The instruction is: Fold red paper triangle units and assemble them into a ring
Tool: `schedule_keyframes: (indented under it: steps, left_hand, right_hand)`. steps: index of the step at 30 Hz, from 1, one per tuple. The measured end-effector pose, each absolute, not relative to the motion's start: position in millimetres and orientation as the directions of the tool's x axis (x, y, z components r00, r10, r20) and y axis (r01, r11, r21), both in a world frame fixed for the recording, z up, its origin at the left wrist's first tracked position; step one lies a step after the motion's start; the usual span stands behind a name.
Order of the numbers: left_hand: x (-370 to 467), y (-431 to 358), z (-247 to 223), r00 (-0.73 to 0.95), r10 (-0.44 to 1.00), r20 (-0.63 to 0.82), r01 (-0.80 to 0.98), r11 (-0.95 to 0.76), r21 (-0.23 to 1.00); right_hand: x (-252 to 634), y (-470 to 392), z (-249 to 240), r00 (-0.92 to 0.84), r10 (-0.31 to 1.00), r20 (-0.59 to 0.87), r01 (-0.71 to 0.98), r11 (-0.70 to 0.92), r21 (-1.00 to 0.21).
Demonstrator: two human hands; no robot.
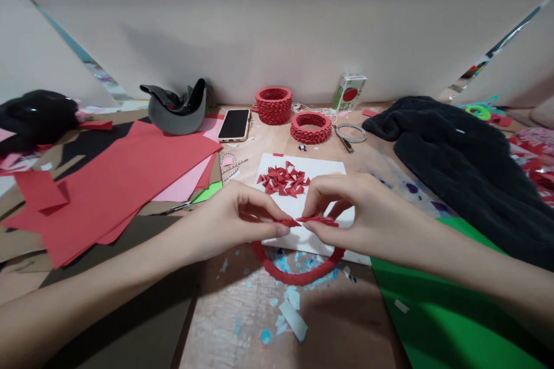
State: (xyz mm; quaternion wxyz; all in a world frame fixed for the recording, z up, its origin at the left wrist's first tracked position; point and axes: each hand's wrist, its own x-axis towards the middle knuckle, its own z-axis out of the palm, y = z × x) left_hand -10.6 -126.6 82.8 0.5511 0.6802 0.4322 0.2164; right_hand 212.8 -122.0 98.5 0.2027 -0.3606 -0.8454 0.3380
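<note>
My left hand [244, 216] and my right hand [346, 210] pinch the far side of a red folded-paper ring [298, 279] between thumb and fingertips. Their fingertips nearly meet, and pointed red paper ends show between them. The ring's near side curves below the hands; its left and right sides are partly hidden behind them. Just beyond my fingers, a pile of small red folded-paper triangles [283, 180] lies on a white sheet [331, 168].
Two red paper rings, one taller [273, 106] and one lower [310, 128], stand by the wall near a phone [235, 125], a cutter [344, 139], a tape roll [352, 134] and a drink carton [350, 92]. Red sheets [130, 179] lie left; dark cloth [459, 155] and green paper [433, 311] right.
</note>
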Motion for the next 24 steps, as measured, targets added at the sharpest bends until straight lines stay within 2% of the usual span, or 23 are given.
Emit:
schedule_keyframes:
  steps: [13,24]
  left_hand:
    - [-11.9,-126.6,80.7,0.519,0.829,-0.207,0.382,-0.008,0.924]
    - [-11.2,-129.0,79.9,0.521,0.839,-0.157,0.361,-0.05,0.931]
  right_hand:
    - [211.7,-123.7,97.6,-0.676,0.723,0.143,0.439,0.551,-0.709]
    - [212.2,-126.1,98.3,-0.697,0.699,0.161,0.438,0.593,-0.676]
